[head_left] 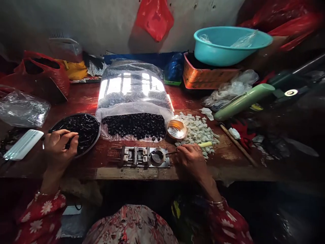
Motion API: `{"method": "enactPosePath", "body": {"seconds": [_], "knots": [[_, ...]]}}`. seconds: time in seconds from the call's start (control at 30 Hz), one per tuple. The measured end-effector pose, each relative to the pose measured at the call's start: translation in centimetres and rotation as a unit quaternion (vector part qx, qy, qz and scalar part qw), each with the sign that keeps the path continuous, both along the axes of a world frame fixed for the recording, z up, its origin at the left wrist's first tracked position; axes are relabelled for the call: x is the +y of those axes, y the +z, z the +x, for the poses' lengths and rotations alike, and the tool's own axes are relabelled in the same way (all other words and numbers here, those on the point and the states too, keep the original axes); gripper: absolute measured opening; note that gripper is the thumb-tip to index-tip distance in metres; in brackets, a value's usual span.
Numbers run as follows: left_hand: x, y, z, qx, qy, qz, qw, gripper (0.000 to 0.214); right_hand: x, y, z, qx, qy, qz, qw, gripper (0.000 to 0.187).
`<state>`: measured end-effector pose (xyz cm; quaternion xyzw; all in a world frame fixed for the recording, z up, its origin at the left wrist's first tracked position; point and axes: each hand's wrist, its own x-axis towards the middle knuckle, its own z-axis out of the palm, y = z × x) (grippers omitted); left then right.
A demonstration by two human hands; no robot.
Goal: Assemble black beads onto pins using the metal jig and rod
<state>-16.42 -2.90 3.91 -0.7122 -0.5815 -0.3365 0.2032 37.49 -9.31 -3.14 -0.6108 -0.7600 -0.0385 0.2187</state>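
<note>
My left hand [59,146] rests at the near edge of a round dark tray [94,139] filled with small black parts. Its fingers are curled in a pinch around something small I cannot make out. My right hand [191,158] is closed on a thin tool with a yellow handle [205,144]. The tool's tip points left toward a small metal jig [144,156] with a round cup, fixed at the table's front edge. A small copper bowl [177,129] sits just beyond the jig.
A clear plastic bag [132,88] spilling black rings lies behind the jig. A heap of pale small pieces [199,130] lies right of the bowl. A teal basin [230,44], orange box [205,76], red bags and a green tube [243,101] crowd the back and right.
</note>
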Motion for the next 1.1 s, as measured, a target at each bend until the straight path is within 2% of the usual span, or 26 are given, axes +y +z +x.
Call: {"method": "enactPosePath", "body": {"seconds": [0.07, 0.13, 0.3, 0.4, 0.53, 0.67, 0.8, 0.93, 1.1], "knots": [[-0.5, 0.0, 1.9, -0.021, -0.027, -0.007, 0.999, 0.015, 0.2, 0.5, -0.8, 0.015, 0.001, -0.01, 1.0, 0.031], [-0.8, -0.4, 4.5, -0.049, -0.082, -0.032, 0.995, 0.012, 0.7, 1.0, -2.0, 0.043, 0.004, -0.018, 0.999, 0.03], [-0.1, -1.7, 12.1, -0.104, -0.196, -0.137, 0.965, 0.014, 3.3, 2.5, -5.9, 0.092, 0.016, -0.058, 0.994, 0.025], [1.6, -2.3, 16.4, -0.082, -0.21, -0.219, 0.949, 0.014, 5.4, 3.2, -8.4, 0.053, -0.015, -0.116, 0.992, 0.021], [4.2, -3.1, 20.3, -0.009, -0.17, -0.338, 0.926, 0.012, 7.6, 3.6, -10.7, -0.026, -0.058, -0.195, 0.979, 0.018], [5.6, -3.7, 22.0, 0.027, -0.168, -0.368, 0.914, 0.017, 8.5, 3.4, -11.4, -0.029, -0.064, -0.213, 0.975, 0.015], [5.8, -4.2, 22.3, 0.046, -0.159, -0.373, 0.913, 0.013, 8.4, 2.8, -11.1, -0.006, -0.058, -0.203, 0.977, 0.014], [5.8, -4.5, 22.3, 0.041, -0.149, -0.377, 0.913, 0.016, 7.5, 2.2, -10.5, 0.101, -0.033, -0.152, 0.983, 0.012], [5.8, -4.0, 22.0, 0.014, -0.147, -0.395, 0.907, 0.018, 4.8, 2.3, -10.0, 0.231, 0.035, -0.11, 0.966, 0.008]]}}
